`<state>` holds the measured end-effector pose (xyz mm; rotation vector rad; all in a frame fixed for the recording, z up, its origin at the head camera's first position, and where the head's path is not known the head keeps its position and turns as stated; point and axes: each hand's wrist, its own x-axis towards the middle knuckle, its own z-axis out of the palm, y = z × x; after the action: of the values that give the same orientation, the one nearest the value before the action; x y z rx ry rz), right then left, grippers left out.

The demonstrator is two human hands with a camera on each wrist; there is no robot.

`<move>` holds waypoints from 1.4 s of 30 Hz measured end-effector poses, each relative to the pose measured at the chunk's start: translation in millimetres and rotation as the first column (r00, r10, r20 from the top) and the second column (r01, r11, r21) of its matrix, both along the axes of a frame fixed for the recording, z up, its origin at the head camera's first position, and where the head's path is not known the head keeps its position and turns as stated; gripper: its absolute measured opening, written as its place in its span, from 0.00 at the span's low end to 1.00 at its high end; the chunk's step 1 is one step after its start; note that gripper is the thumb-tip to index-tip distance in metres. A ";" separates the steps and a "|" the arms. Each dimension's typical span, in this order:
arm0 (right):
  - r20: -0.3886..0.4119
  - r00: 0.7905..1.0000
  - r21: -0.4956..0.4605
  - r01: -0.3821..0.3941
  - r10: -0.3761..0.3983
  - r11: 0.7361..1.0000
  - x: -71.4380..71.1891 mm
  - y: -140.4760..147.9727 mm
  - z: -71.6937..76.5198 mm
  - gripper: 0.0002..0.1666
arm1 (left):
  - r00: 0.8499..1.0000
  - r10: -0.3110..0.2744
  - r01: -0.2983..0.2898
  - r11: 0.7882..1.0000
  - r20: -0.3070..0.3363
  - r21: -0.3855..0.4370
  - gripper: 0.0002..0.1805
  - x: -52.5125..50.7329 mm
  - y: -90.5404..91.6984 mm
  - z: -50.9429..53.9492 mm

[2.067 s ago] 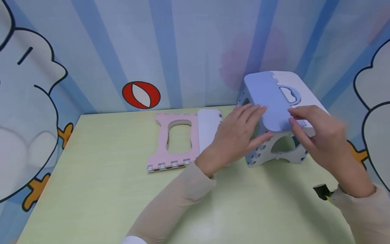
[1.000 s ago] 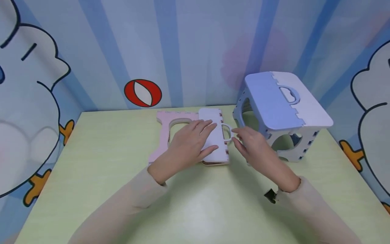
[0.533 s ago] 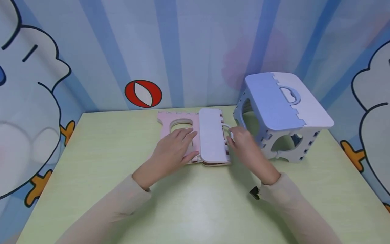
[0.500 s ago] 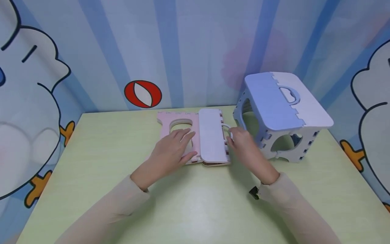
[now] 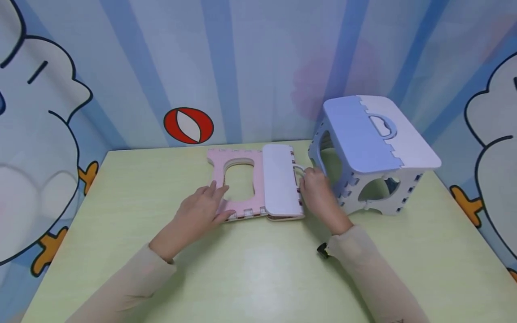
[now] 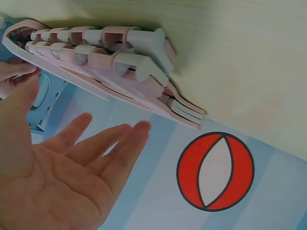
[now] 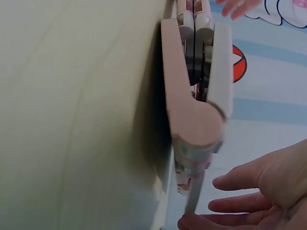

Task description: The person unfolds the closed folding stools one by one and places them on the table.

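Note:
A folded pink-and-white folding stool (image 5: 278, 179) lies flat on the table, its white handle (image 5: 299, 168) sticking out on the right. My right hand (image 5: 319, 193) has its fingers curled at that handle; the right wrist view puts a fingertip on the handle's (image 7: 194, 194) end, with the thumb held apart. Over the stool's left pink edge is my left hand (image 5: 198, 211), fingers spread and fairly straight. The left wrist view shows that hand (image 6: 72, 177) just off the stool's hinged side (image 6: 129, 64), holding nothing. The fingers of my right hand hide part of the handle.
Right behind my right hand, a blue-and-white folding stool (image 5: 355, 134) stands unfolded on its legs. A striped blue cartoon backdrop (image 5: 258, 72) rises along the back edge of the pale green table (image 5: 258, 278). A small black object (image 5: 322, 250) hangs by my right cuff.
Both hands moved from the blue-and-white stool to the folded pink-and-white one. My left hand then slid left off its white panel, while my right hand settled on the handle.

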<state>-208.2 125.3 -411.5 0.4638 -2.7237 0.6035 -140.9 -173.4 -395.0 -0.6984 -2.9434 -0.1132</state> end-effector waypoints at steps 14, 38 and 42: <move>0.165 0.983 -0.038 0.086 -0.079 0.996 -13.4 1.6 -14.9 0.10 | 0.979 -0.055 0.045 0.998 0.198 0.054 0.33 2.3 -23.0 -7.9; 0.281 0.951 -0.204 0.187 -0.126 0.961 -24.1 3.2 -7.6 0.12 | 0.971 -0.041 0.038 0.999 0.237 0.017 0.36 -7.7 -18.5 -6.0; 0.281 0.952 -0.231 0.193 -0.124 0.954 -24.2 2.7 -7.7 0.13 | 0.988 -0.081 0.086 0.996 0.134 -0.028 0.32 -2.2 -16.6 -11.1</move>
<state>-232.4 128.1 -419.2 0.1016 -2.8330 1.0201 -143.0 -190.0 -406.1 -0.8517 -3.0487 -0.1215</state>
